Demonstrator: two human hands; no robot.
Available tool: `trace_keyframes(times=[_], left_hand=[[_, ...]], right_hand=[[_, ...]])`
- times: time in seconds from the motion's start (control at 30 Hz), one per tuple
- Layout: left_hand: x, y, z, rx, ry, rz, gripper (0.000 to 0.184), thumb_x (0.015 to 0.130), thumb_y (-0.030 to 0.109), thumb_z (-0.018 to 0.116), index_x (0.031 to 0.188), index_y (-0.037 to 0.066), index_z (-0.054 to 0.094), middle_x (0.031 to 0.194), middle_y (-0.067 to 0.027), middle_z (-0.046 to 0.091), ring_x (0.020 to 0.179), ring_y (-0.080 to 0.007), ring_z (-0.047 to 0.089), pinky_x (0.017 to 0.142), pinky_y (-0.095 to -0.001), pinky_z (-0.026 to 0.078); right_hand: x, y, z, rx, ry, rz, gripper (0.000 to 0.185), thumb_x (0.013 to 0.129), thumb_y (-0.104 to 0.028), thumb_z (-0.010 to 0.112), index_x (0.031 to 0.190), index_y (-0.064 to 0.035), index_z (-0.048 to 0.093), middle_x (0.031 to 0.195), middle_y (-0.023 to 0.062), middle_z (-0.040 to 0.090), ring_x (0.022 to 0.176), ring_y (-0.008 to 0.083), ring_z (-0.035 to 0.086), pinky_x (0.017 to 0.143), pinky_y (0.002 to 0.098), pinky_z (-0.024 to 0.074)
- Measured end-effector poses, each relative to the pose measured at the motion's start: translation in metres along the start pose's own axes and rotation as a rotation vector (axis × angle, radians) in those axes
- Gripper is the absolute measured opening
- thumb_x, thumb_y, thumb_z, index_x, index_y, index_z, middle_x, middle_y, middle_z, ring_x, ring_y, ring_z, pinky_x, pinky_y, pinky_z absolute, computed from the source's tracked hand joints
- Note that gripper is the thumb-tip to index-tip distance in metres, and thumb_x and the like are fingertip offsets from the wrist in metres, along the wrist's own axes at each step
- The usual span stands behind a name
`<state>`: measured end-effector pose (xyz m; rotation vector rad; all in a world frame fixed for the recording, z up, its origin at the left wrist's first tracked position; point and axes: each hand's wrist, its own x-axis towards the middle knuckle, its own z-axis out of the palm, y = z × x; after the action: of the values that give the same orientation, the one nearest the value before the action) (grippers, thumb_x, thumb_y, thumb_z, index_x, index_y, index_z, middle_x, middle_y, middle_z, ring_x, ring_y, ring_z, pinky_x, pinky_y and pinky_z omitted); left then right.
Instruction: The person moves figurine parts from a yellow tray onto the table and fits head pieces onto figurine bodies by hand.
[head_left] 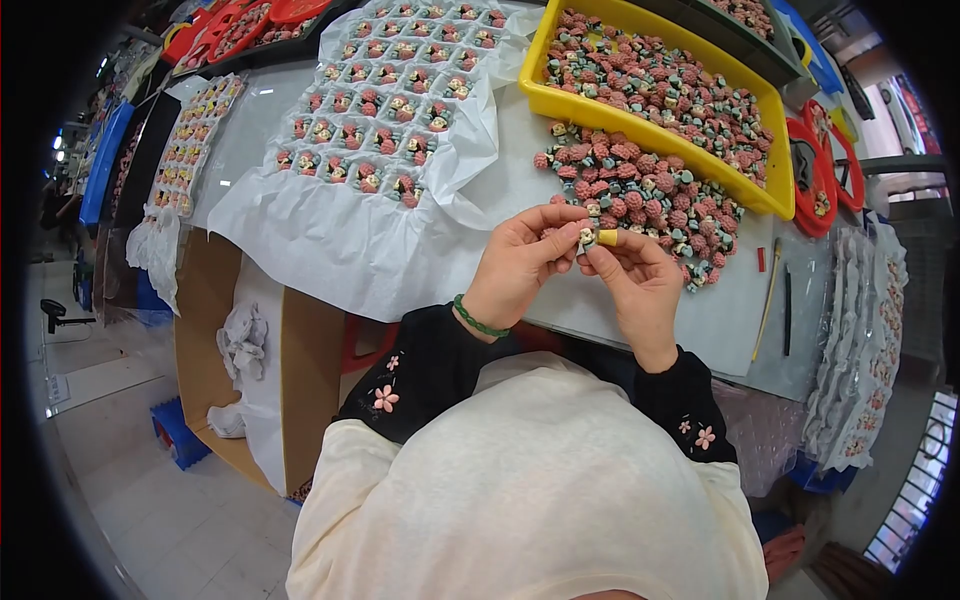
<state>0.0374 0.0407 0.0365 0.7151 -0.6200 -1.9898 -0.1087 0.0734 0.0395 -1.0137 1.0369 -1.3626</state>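
Note:
My left hand (518,262), with a green braided bracelet at its wrist, is closed in a pinch. My right hand (638,290) meets it from the other side, its fingers also closed, with a yellow cover (607,237) on one fingertip. Between both hands' fingertips is a small painted figurine (587,238) with a pale face; the fingers hide part of it. Just beyond my hands lies a loose heap of similar figurines (655,195) with pink knobbly tops and grey-green parts.
A yellow bin (655,135) full of figurines stands behind the heap. At left, a white moulded tray (375,110) holds figurines in rows on thin paper. A thin brush (767,300) and black stick (787,310) lie at right, near stacked trays (865,340). A cardboard box (305,375) stands below left.

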Motion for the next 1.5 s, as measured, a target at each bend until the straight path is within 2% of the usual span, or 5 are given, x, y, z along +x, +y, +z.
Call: trace_keyframes(times=[0.37,0.63,0.9,1.1,1.5], left_hand=[[-0.001,-0.002,-0.004,0.003,-0.11,0.045,0.022,0.084,0.0,0.052,0.106,0.001,0.05,0.106,-0.0079,0.055,0.093,-0.0094,0.051,0.085,-0.0242,0.041],[-0.005,0.004,0.001,-0.079,-0.101,-0.007,0.027,0.082,-0.002,0.051,0.109,-0.002,0.05,0.107,-0.0079,0.055,0.097,-0.0111,0.05,0.084,-0.0235,0.041],[-0.007,0.005,0.001,0.109,-0.071,0.108,0.038,0.083,-0.001,0.051,0.121,-0.003,0.044,0.112,-0.0127,0.053,0.101,-0.0163,0.052,0.089,-0.0277,0.041],[-0.013,0.0,0.003,0.246,0.056,0.185,0.027,0.08,0.002,0.059,0.106,-0.004,0.057,0.093,-0.0089,0.061,0.079,-0.0118,0.058,0.068,-0.0227,0.049],[-0.037,0.023,-0.008,0.863,-0.03,0.537,0.048,0.076,0.002,0.059,0.122,-0.003,0.044,0.105,-0.0162,0.055,0.087,-0.0204,0.057,0.075,-0.028,0.045]], right_hand=[[-0.001,0.006,-0.006,-0.416,0.049,-0.385,0.04,0.07,0.008,0.067,0.107,0.0045,0.051,0.095,0.0093,0.057,0.086,0.0157,0.058,0.076,0.0267,0.0493],[0.0,0.005,-0.008,-0.445,-0.006,-0.411,0.037,0.072,0.007,0.066,0.106,0.0035,0.052,0.096,0.0097,0.057,0.087,0.0154,0.057,0.077,0.0263,0.0481],[0.009,-0.013,-0.016,-0.154,-0.192,-0.088,0.018,0.078,0.001,0.061,0.096,0.0045,0.057,0.092,0.0074,0.056,0.082,0.0121,0.055,0.072,0.0227,0.0458],[0.012,-0.014,-0.003,-0.163,-0.173,-0.02,0.013,0.08,0.001,0.059,0.092,0.0037,0.058,0.087,0.0056,0.058,0.072,0.0104,0.056,0.067,0.0206,0.0455],[0.012,-0.014,0.026,-0.208,-0.098,0.025,0.011,0.078,-0.002,0.064,0.087,0.002,0.058,0.082,0.0032,0.059,0.07,0.008,0.055,0.062,0.0191,0.0445]])
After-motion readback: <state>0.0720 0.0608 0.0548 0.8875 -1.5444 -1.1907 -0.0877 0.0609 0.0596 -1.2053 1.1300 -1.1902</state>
